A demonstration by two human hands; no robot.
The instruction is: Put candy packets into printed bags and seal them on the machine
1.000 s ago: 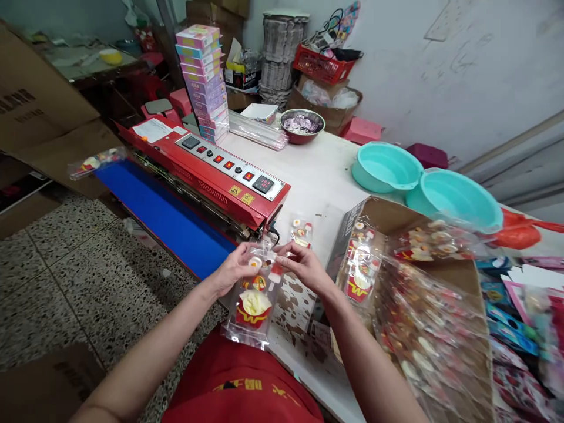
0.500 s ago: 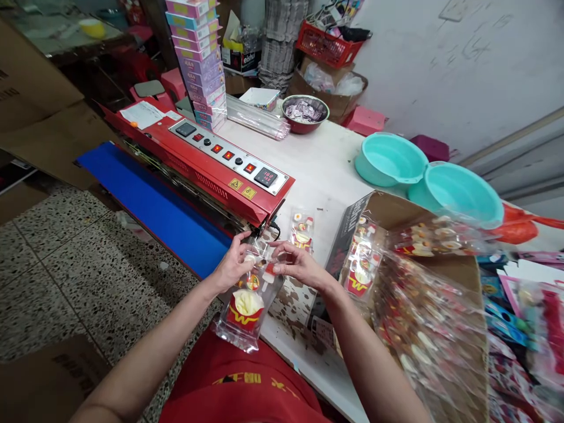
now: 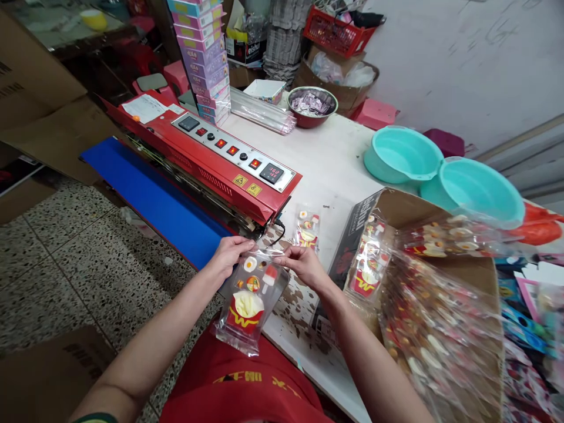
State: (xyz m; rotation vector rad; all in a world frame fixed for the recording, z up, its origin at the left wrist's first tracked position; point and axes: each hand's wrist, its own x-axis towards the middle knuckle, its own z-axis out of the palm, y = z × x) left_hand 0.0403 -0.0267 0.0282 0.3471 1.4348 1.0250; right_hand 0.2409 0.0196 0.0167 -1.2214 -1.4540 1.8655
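My left hand (image 3: pixel 230 257) and right hand (image 3: pixel 305 267) each pinch a top corner of the clear packet (image 3: pixel 247 305), presumably keeping that edge taut, the packet sitting just beyond the red machine's (image 3: pixel 207 167) near end.

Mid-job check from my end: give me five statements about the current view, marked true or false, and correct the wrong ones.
1. The left hand and right hand both hold the top end of a clear plastic bag of food-shaped pieces. True.
2. The flat belt along the long red metal machine is green. False: it is blue.
3. A similar filled bag lies on the white table, between the machine and the open cardboard box. True.
4. The cardboard box is empty. False: many filled bags are packed in it.
5. The two round plastic basins are bright yellow. False: both are turquoise.
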